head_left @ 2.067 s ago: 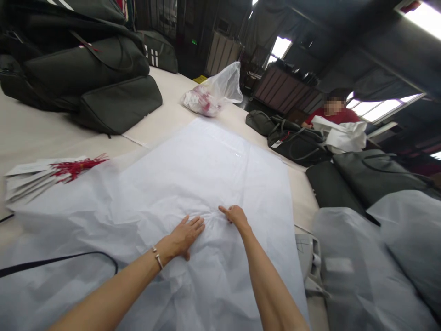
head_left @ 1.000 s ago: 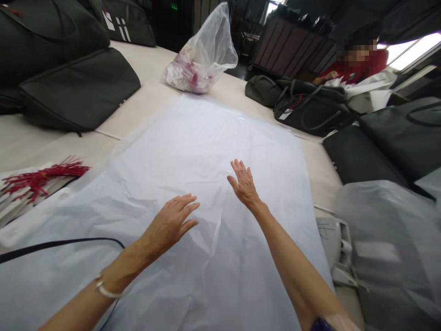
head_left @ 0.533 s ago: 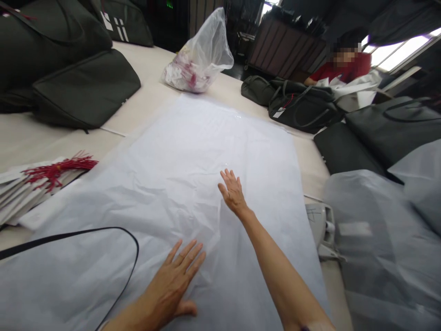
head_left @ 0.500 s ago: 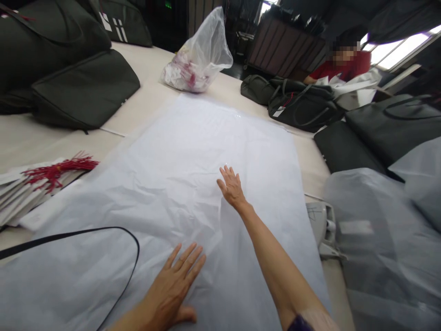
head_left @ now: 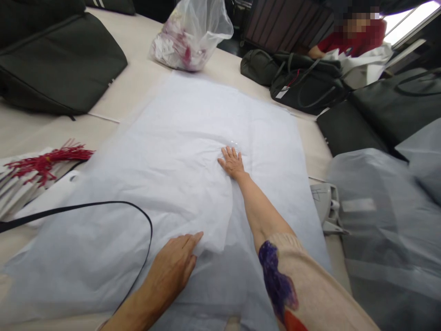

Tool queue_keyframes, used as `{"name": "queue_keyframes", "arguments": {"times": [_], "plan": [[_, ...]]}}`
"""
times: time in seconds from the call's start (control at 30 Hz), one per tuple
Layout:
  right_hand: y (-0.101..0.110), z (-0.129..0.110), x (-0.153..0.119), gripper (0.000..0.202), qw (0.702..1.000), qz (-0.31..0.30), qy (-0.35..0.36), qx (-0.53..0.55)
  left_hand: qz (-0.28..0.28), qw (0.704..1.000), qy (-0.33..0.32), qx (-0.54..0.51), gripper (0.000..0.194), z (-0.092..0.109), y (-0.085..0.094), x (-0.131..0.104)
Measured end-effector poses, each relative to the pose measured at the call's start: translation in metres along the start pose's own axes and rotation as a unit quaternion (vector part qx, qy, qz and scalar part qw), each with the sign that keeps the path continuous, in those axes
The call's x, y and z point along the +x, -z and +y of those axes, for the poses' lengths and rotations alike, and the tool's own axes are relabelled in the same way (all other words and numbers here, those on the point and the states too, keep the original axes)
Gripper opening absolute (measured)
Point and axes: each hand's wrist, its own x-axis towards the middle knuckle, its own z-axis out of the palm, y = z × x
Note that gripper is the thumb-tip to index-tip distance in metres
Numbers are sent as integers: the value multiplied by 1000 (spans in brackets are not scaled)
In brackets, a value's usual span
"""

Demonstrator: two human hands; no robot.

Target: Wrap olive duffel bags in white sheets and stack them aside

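Note:
A large white translucent sheet [head_left: 186,193], wrinkled in its middle, lies spread in front of me. Flat on its right half rests my right hand [head_left: 232,162], open with the fingers apart. Nearer to me, my left hand [head_left: 174,264] is over the sheet's lower part, with its fingers stretched out to the right and the thumb below them. Whether its fingertips touch a fold there, I cannot tell. A thin black strap [head_left: 117,202] curves over the sheet from the left and passes behind my left forearm.
Tags with red strings [head_left: 44,161] lie at the left. Behind the sheet stands a clear plastic bag [head_left: 193,41]. Dark bags [head_left: 65,64] stand left, others [head_left: 306,87] right. A grey tape dispenser-like device [head_left: 325,204] and a plastic-covered item [head_left: 375,220] are rightward. A person in red [head_left: 358,37] is beyond.
My right hand has moved a little farther up the sheet. My left hand has turned, its spread fingers now together and pointing right. The sheet's near layer has shifted and the view has tilted down.

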Motion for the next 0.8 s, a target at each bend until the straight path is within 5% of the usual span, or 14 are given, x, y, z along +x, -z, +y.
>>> {"name": "queue_keyframes", "arguments": {"times": [0.1, 0.17, 0.27, 0.33, 0.43, 0.5, 0.67, 0.8], "plan": [[15, -5, -9, 65, 998, 30, -37, 50, 54, 999, -2, -4, 51, -4, 7, -7], [29, -8, -39, 62, 989, 108, -36, 97, 66, 998, -3, 3, 53, -5, 11, -18], [48, -15, -125, 44, 958, 225, 41, 175, 57, 998, -26, 19, 73, 0, 14, -41], [54, -24, -199, 27, 941, 246, 85, 216, 50, 994, -79, 47, 77, 5, 10, -55], [42, -42, -300, 16, 946, 201, 97, 235, 50, 981, -166, 91, 55, 8, -6, -68], [24, -53, -345, 16, 956, 152, 89, 236, 17, 979, -175, 99, 49, 5, -19, -67], [-24, -65, -377, 49, 980, 25, 82, 179, -112, 988, -64, 83, 59, -10, -30, -44], [-47, -64, -373, 62, 983, 22, 76, 165, -137, 986, -34, 90, 25, -15, -19, -32]]}}
